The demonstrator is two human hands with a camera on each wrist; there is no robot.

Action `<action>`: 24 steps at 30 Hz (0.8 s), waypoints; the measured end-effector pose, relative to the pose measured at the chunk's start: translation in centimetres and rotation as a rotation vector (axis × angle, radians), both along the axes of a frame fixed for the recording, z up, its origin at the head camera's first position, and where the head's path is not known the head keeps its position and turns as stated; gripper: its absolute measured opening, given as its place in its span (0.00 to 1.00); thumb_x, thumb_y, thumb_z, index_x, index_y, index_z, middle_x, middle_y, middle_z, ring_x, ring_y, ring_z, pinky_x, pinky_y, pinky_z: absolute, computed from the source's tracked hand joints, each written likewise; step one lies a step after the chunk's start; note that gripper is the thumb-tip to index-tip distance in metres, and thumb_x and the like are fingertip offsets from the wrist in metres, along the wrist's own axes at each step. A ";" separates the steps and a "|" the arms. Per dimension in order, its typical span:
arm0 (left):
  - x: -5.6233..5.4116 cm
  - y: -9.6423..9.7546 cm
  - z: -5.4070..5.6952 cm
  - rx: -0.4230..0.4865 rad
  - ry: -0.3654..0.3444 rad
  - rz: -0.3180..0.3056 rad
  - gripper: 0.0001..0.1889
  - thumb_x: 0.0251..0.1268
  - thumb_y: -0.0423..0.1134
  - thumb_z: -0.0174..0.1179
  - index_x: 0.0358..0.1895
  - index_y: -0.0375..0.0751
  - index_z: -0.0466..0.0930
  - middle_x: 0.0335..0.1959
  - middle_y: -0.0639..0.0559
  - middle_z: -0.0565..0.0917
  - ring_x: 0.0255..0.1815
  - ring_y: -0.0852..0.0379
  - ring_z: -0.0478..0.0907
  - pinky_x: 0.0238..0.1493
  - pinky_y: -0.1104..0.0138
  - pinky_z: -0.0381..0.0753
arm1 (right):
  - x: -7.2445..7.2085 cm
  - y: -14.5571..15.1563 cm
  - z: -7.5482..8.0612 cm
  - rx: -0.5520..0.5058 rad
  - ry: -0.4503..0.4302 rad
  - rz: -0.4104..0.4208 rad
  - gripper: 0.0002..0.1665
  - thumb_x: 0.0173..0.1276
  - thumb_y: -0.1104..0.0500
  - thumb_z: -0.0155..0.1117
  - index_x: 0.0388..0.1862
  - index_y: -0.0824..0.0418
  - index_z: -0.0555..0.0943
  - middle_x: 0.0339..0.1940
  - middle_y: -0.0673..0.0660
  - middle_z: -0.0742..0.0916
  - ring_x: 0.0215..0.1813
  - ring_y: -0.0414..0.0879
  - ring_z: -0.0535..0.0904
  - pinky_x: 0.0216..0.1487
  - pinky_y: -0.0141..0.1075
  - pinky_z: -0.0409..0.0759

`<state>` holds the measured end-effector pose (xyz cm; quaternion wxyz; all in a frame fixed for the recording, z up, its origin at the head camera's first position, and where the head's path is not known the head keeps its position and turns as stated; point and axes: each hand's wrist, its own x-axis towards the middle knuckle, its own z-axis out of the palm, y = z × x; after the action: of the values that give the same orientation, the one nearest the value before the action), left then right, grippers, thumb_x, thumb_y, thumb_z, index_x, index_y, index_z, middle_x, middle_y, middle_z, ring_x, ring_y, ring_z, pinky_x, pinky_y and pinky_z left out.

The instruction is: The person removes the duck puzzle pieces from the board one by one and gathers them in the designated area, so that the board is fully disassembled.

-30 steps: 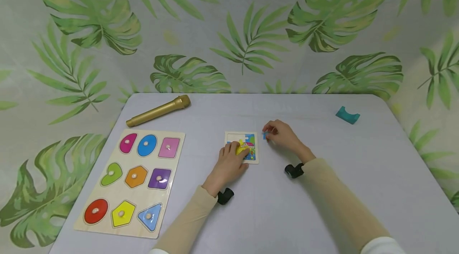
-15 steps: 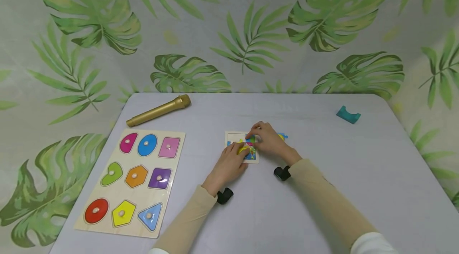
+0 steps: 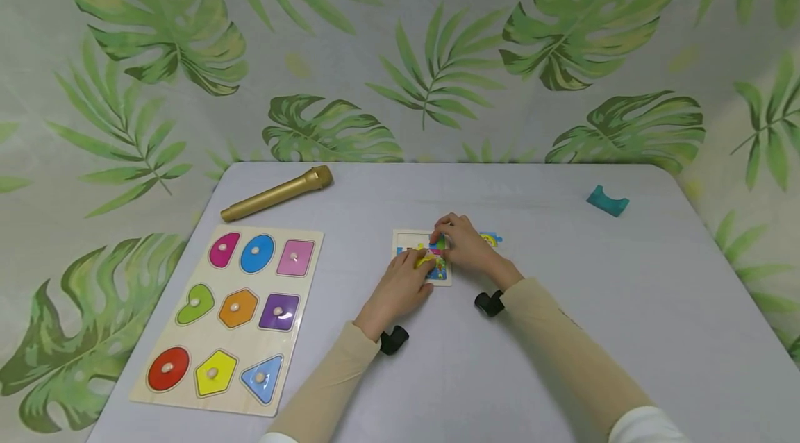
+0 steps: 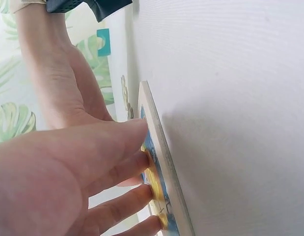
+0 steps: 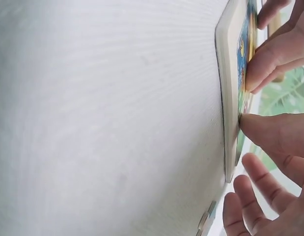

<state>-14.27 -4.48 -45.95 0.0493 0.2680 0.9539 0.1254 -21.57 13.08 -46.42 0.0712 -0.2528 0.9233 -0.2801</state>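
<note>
The left hand [image 3: 395, 288] hides part of the puzzle [image 3: 410, 238], whose details seem too small to tell.

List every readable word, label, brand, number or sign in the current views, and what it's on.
Readable text: none in any view.
Right sleeve: small dark mark, too small to tell whether it is lettering.
Small puzzle board: printed picture, partly covered by the hands; no text made out.
Shape board: no text seen.
Gold microphone: no text seen.
</note>
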 end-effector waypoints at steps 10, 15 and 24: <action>0.1 0.0 0.0 0.010 0.006 0.003 0.23 0.69 0.43 0.58 0.65 0.40 0.72 0.67 0.40 0.67 0.67 0.40 0.62 0.67 0.53 0.59 | -0.1 -0.2 -0.1 0.048 0.024 0.005 0.12 0.57 0.70 0.67 0.40 0.61 0.82 0.52 0.58 0.78 0.53 0.56 0.68 0.59 0.49 0.68; 0.1 0.0 0.0 0.005 0.018 -0.001 0.23 0.69 0.43 0.58 0.65 0.39 0.73 0.67 0.40 0.67 0.66 0.40 0.63 0.67 0.54 0.60 | -0.1 -0.1 -0.1 0.057 -0.006 -0.011 0.11 0.58 0.70 0.67 0.40 0.59 0.82 0.53 0.59 0.76 0.53 0.57 0.67 0.59 0.49 0.68; 0.0 0.0 0.0 0.009 0.002 -0.004 0.23 0.69 0.43 0.57 0.65 0.39 0.72 0.67 0.39 0.67 0.67 0.40 0.62 0.68 0.54 0.58 | 0.1 -0.4 0.3 -0.030 0.004 0.022 0.14 0.58 0.75 0.61 0.41 0.62 0.78 0.45 0.58 0.79 0.46 0.53 0.72 0.53 0.46 0.72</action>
<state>-14.28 -4.48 -45.92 0.0472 0.2706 0.9528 0.1293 -21.51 12.71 -46.14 0.0685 -0.2647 0.9163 -0.2927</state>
